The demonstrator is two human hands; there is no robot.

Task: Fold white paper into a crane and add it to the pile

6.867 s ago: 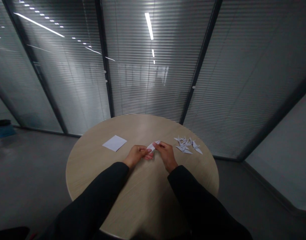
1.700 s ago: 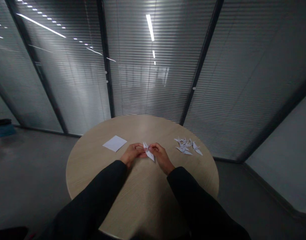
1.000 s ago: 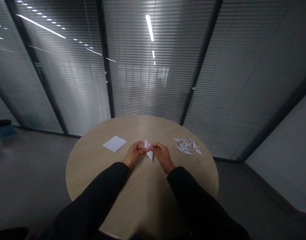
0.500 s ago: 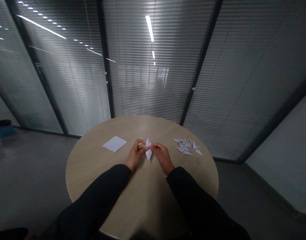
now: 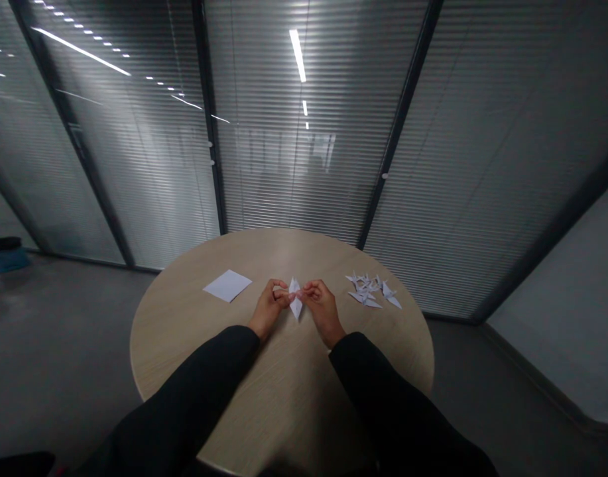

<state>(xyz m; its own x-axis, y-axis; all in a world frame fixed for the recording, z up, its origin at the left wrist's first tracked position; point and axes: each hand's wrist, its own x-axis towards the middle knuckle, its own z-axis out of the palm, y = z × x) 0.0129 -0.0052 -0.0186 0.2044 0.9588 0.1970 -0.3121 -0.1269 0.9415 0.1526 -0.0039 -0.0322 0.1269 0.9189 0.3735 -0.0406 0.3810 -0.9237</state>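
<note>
Two-handed pinch: left hand and right hand both grasp the folded white paper, thumbs and fingers meeting at its middle from either side.
Folded paper: in the grip itself, slim, one point aimed away from the person and one toward the body.
Fingertip detail: small and soft in this view, so which layers are pinched, and whether the near point touches the table, I cannot tell.
Handling the creases: light, even pressure from both thumbs would probably serve best; a hard pull from one side could skew the points or tear thin paper.
Keeping it true: I would hold the middle steady with one hand and shape with the other, lining the points up before pressing.
White square sheet: left of the grip, lying flat and apart from the left hand.
Origami cranes: right of the grip, clustered, some overlapping, apart from the right hand.
Round wooden table: beneath and all around the grip.
Slatted blinds: beyond the grip, past the table's far edge.
</note>
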